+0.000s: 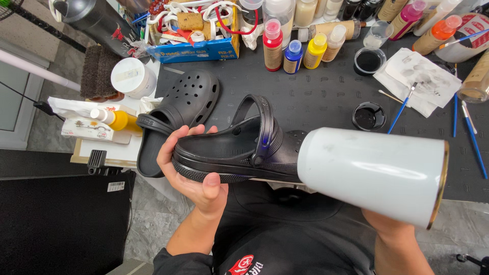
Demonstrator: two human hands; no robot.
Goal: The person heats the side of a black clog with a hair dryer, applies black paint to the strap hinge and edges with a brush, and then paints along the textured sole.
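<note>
1. Clog (pixel 234 153), black and rubbery, was what I held up over the front edge of the black work mat (pixel 326 102), turned on its side with the heel strap arching upward.
2. At the far left, a yellow squeeze bottle (pixel 114 119) lay on its side on a white board, with a white round jar (pixel 133 77) just behind it.
3. A second black clog (pixel 175 114) rested sole-down on the mat's left corner, heel hanging over the edge, just behind the one I held.
4. My left hand (pixel 191 173) cupped the heel end of the held clog: fingers curled over the upper rim, thumb pressed against the ridged sole, so my grip was closed around it.
5. Behind, in the middle of the mat, small paint bottles (pixel 295 53) with red, blue and yellow caps stood upright in a row.
6. My right hand was almost wholly hidden behind a white cylindrical tool (pixel 372 173) with a dark gold-edged end; only the wrist showed below it. The tool's nearer end sat right at the toe of the clog. I held it, though I could not tell how my fingers lay.
7. Further right, two small cups of black paint (pixel 369 116) sat on the mat, near a smudged white paper towel (pixel 420 79) and several blue-handled brushes (pixel 473 140).
</note>
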